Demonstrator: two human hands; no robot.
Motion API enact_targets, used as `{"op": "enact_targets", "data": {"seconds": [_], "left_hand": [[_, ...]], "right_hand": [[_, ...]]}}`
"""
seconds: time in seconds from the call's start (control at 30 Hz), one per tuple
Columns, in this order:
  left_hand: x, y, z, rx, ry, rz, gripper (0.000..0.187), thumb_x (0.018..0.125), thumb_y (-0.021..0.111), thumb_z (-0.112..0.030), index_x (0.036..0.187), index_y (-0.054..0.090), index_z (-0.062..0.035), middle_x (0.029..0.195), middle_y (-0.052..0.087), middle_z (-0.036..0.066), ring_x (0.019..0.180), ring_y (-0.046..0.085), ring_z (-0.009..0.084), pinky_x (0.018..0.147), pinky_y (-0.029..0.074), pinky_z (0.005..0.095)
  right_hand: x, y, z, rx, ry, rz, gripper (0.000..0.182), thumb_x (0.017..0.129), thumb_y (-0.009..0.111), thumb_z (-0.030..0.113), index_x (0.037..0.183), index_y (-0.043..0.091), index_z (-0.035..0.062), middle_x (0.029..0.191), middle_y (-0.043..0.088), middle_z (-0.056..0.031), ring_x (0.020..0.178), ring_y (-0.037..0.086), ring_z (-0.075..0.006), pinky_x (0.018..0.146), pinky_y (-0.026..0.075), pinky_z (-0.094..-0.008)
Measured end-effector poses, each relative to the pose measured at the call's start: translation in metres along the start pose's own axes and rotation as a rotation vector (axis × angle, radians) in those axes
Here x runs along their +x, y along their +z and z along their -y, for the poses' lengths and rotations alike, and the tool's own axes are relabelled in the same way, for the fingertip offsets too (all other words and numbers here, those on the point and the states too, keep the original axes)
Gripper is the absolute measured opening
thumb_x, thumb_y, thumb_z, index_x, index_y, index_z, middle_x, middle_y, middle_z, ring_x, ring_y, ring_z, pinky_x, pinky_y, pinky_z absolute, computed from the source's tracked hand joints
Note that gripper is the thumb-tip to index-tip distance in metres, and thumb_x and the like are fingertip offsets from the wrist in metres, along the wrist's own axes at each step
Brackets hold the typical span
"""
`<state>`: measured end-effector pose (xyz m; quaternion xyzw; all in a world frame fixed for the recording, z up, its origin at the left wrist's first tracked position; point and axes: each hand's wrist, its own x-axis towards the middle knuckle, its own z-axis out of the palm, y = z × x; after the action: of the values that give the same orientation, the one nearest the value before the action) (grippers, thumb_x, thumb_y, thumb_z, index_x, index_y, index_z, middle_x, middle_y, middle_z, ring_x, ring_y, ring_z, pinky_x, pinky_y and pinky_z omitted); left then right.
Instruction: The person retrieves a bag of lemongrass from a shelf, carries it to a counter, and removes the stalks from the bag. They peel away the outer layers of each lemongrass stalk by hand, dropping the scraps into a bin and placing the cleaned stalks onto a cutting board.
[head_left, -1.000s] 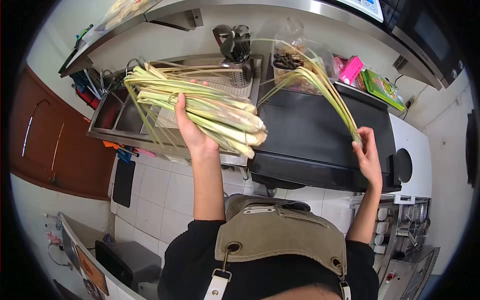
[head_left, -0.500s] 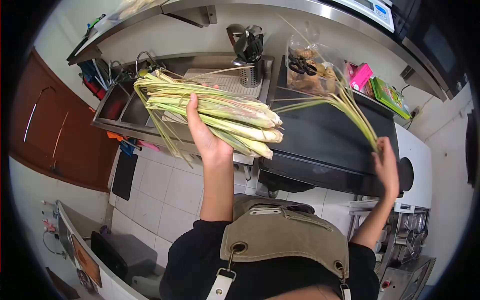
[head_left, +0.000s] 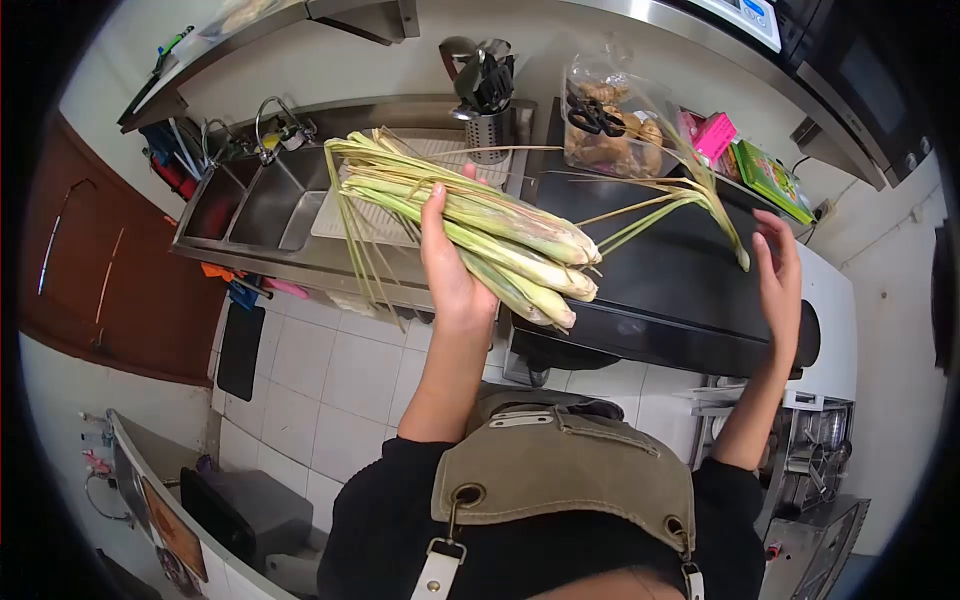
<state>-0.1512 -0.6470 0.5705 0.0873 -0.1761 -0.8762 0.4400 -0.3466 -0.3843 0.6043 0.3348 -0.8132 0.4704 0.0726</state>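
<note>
A thick bundle of lemongrass stalks [head_left: 480, 215] lies across my left hand [head_left: 455, 270], which grips it from below with the thumb over the near side. The pale root ends point right, and long dry leaves droop on the left. A separate lemongrass stalk [head_left: 718, 215] is over the black countertop [head_left: 650, 260], its pale end toward me and its leaves spreading left and back. Just right of that end, my right hand [head_left: 780, 270] is open with fingers apart, holding nothing.
Behind the counter sits a clear plastic container [head_left: 610, 140] of brown roots, with black-handled scissors [head_left: 597, 117] on it. Pink and green packets [head_left: 770, 185] stand to its right. A utensil holder [head_left: 487, 135] is beside the ribbed drainboard [head_left: 330, 215] and the steel sink [head_left: 275, 205].
My right hand has let go of the single lemongrass stalk and its fingers have spread. My left hand and the bundle have shifted right and slightly down in view.
</note>
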Motion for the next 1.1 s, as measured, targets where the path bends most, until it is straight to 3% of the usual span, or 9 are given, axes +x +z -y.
{"op": "enact_targets", "data": {"seconds": [0.07,0.1,0.13,0.23,0.3,0.43,0.5,0.8,1.1], "left_hand": [[0.001,-0.003,0.010,0.020,-0.013,0.009,0.046,0.088,0.049,-0.026,0.126,0.033,-0.0065,0.119,0.050,0.009,0.107,0.046,0.0185,0.093,0.041,0.0371],[0.002,-0.006,0.016,0.040,-0.019,0.020,0.048,0.088,0.051,-0.027,0.128,0.031,-0.0092,0.118,0.050,0.009,0.106,0.046,0.0191,0.092,0.041,0.0373],[0.005,-0.011,0.021,0.052,-0.020,0.034,0.047,0.088,0.051,-0.026,0.127,0.032,-0.0082,0.116,0.050,0.009,0.104,0.047,0.0188,0.090,0.042,0.0370],[0.003,-0.014,0.032,0.073,-0.072,0.084,0.045,0.088,0.051,-0.027,0.125,0.034,-0.0064,0.113,0.051,0.008,0.102,0.048,0.0186,0.089,0.043,0.0367],[-0.003,-0.009,0.034,0.116,-0.060,0.083,0.045,0.089,0.052,-0.028,0.123,0.036,-0.0052,0.112,0.051,0.008,0.102,0.048,0.0177,0.088,0.045,0.0355],[0.001,-0.018,0.030,0.084,-0.133,0.110,0.040,0.088,0.055,-0.028,0.116,0.044,-0.0016,0.106,0.054,0.010,0.095,0.054,0.0181,0.085,0.048,0.0343],[0.000,-0.019,0.028,0.018,-0.144,0.110,0.038,0.085,0.060,-0.016,0.115,0.042,-0.0018,0.104,0.054,0.009,0.092,0.056,0.0186,0.080,0.050,0.0325],[0.013,-0.018,-0.001,0.320,0.008,0.168,0.039,0.075,0.057,0.004,0.112,0.044,0.0013,0.099,0.055,0.011,0.085,0.059,0.0199,0.075,0.052,0.0314],[0.054,-0.052,-0.005,0.313,-0.158,0.158,0.040,0.081,0.047,-0.011,0.119,0.044,0.0022,0.104,0.057,0.016,0.091,0.059,0.0240,0.075,0.052,0.0346]], "right_hand": [[-0.008,0.022,0.050,0.090,-0.094,0.160,0.024,0.085,0.054,0.012,0.108,0.055,0.0042,0.095,0.057,-0.0058,0.085,0.054,-0.0140,0.071,0.043,-0.0234],[-0.009,0.038,0.064,0.090,-0.317,0.211,0.026,0.082,0.057,0.011,0.108,0.056,0.0044,0.092,0.057,-0.0062,0.082,0.054,-0.0147,0.069,0.044,-0.0247],[-0.009,0.049,0.079,0.067,-0.372,0.327,0.030,0.081,0.060,0.013,0.109,0.055,0.0054,0.091,0.057,-0.0081,0.082,0.055,-0.0172,0.070,0.045,-0.0279],[-0.004,0.084,0.097,0.047,-0.449,0.534,0.036,0.081,0.061,0.022,0.107,0.053,-0.0010,0.092,0.057,-0.0149,0.084,0.058,-0.0273,0.072,0.047,-0.0334],[0.004,0.097,0.102,-0.045,-0.481,0.659,0.033,0.081,0.059,0.019,0.106,0.052,-0.0025,0.089,0.057,-0.0158,0.079,0.057,-0.0273,0.071,0.046,-0.0325],[0.011,0.109,0.106,0.018,-0.486,0.689,0.028,0.083,0.056,0.018,0.100,0.052,-0.0040,0.088,0.058,-0.0197,0.081,0.057,-0.0330,0.073,0.045,-0.0360],[0.011,0.113,0.112,0.007,-0.536,0.541,0.025,0.085,0.052,0.016,0.099,0.051,-0.0046,0.090,0.058,-0.0211,0.083,0.057,-0.0353,0.073,0.045,-0.0378],[0.026,0.111,0.144,0.039,-0.641,0.445,0.022,0.086,0.050,0.015,0.098,0.053,-0.0037,0.075,0.058,-0.0187,0.073,0.056,-0.0340,0.065,0.043,-0.0385],[0.062,0.115,0.175,-0.100,-0.563,0.500,0.033,0.086,0.044,0.022,0.084,0.058,-0.0075,0.072,0.059,-0.0246,0.075,0.060,-0.0374,0.070,0.047,-0.0430]]}}
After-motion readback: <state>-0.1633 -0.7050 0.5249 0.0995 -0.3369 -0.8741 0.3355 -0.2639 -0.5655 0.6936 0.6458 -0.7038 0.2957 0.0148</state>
